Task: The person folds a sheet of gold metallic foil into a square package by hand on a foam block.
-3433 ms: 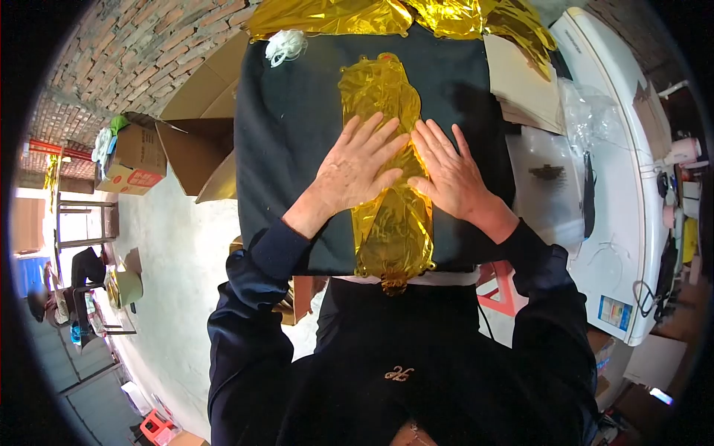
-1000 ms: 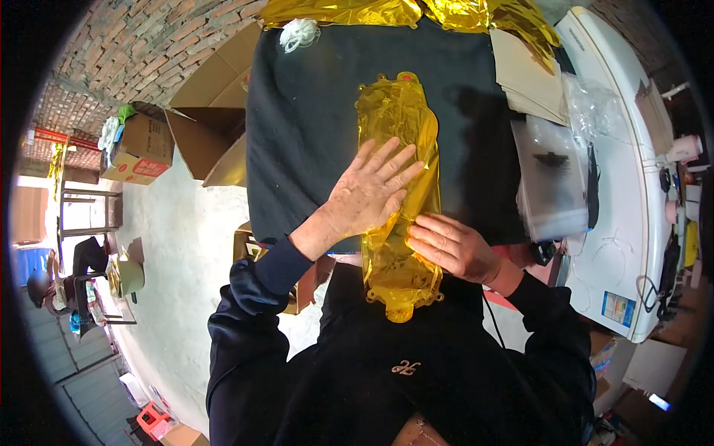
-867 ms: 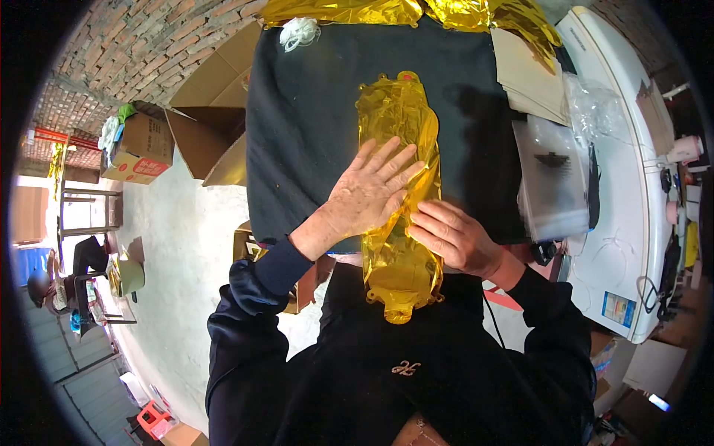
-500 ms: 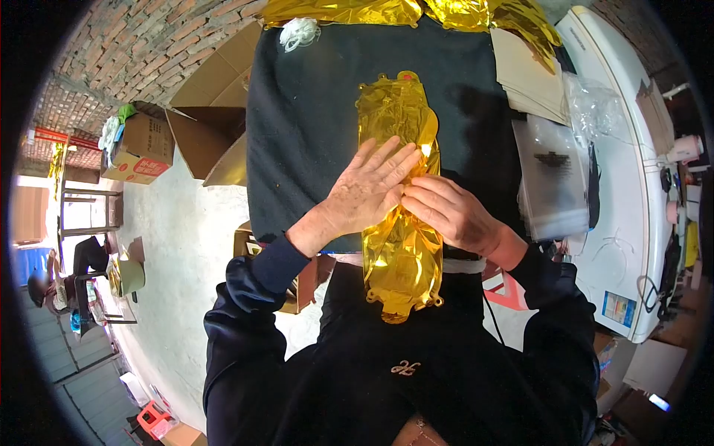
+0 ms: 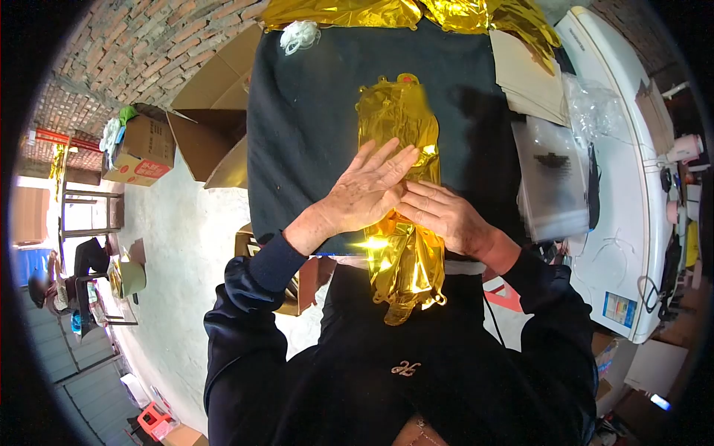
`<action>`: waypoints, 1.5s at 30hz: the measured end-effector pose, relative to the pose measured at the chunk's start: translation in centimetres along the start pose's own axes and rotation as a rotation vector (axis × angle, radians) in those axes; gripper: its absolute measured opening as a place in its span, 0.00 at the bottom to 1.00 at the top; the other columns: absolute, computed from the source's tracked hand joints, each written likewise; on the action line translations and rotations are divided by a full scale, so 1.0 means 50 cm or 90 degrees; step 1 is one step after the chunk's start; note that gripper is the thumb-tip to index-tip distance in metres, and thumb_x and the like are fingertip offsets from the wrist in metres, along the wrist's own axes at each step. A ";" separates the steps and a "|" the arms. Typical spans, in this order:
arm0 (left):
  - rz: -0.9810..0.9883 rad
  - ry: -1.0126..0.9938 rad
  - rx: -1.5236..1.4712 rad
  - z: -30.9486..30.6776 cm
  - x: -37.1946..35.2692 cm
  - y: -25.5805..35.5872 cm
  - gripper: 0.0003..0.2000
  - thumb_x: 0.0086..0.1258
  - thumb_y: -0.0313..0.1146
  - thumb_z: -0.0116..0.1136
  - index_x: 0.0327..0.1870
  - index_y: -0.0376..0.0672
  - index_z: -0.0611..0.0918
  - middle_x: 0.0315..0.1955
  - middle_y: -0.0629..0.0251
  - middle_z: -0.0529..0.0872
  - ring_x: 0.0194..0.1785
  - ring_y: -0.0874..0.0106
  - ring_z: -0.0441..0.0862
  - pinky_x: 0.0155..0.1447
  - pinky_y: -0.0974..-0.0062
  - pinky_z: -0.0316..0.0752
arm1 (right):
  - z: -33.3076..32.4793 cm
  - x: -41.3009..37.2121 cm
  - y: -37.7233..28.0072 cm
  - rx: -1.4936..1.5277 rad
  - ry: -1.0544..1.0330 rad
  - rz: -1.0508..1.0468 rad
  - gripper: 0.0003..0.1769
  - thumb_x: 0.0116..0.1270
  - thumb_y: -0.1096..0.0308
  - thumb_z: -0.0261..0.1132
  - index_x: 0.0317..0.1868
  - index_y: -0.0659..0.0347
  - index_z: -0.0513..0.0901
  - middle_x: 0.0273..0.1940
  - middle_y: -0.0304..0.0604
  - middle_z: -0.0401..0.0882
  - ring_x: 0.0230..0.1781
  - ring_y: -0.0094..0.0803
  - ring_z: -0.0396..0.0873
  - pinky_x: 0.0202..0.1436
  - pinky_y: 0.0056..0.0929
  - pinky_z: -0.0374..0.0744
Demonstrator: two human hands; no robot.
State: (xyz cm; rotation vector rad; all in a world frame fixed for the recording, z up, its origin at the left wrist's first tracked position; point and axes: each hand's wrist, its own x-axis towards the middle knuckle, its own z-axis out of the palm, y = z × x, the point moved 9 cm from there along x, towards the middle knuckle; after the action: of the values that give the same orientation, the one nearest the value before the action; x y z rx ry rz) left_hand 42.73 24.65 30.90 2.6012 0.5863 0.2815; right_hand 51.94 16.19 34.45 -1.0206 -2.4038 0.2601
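A flat, shiny gold foil balloon (image 5: pixel 398 115) with small looped tabs lies lengthwise over the dark cloth (image 5: pixel 305 111). Its lower end hangs past the table's front edge toward my lap. My left hand (image 5: pixel 368 186) rests flat across the middle of the foil, fingers stretched out and slightly spread. Close against it, my right hand (image 5: pixel 450 219) has its fingers bent together at the foil's right edge, by the left thumb. The fingertips' exact hold is partly hidden. Below the hands, the foil is creased lengthwise.
More gold foil (image 5: pixel 342 13) lies along the table's far edge, near a bundle of white string (image 5: pixel 300 37). Brown sheets (image 5: pixel 528 78) and clear plastic bags (image 5: pixel 554 178) are at the right, beside a white appliance (image 5: pixel 625 215). An open cardboard box (image 5: pixel 212 141) stands left.
The foil's lower part has become narrower and more creased, its end shifting slightly right. The upper right edge lies differently. My right hand has shifted slightly down; my left hand has barely moved.
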 end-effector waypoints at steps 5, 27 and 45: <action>-0.021 0.013 -0.062 -0.036 -0.002 0.015 0.32 0.84 0.45 0.34 0.86 0.45 0.55 0.85 0.57 0.57 0.88 0.55 0.46 0.89 0.51 0.34 | 0.002 -0.001 0.008 0.042 0.005 0.031 0.21 0.69 0.69 0.65 0.61 0.65 0.86 0.64 0.50 0.84 0.70 0.46 0.78 0.76 0.44 0.75; 0.054 0.070 -0.011 -0.068 -0.125 0.042 0.32 0.60 0.29 0.68 0.70 0.45 0.80 0.77 0.55 0.72 0.83 0.57 0.64 0.86 0.49 0.55 | 0.006 0.003 0.011 0.097 -0.022 0.065 0.20 0.71 0.70 0.63 0.60 0.71 0.84 0.66 0.57 0.79 0.74 0.55 0.73 0.77 0.46 0.73; 0.028 0.102 -0.022 -0.065 -0.112 0.020 0.21 0.64 0.28 0.69 0.60 0.49 0.89 0.68 0.66 0.84 0.77 0.63 0.75 0.84 0.53 0.58 | -0.032 0.015 0.023 0.098 0.061 0.079 0.17 0.65 0.69 0.72 0.52 0.68 0.86 0.51 0.52 0.87 0.57 0.51 0.85 0.62 0.42 0.83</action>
State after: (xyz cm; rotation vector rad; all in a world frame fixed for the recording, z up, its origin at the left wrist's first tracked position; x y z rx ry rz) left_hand 37.16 22.60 33.66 2.5763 0.5733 0.5133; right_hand 53.04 17.48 35.69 -1.0867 -2.2014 0.4239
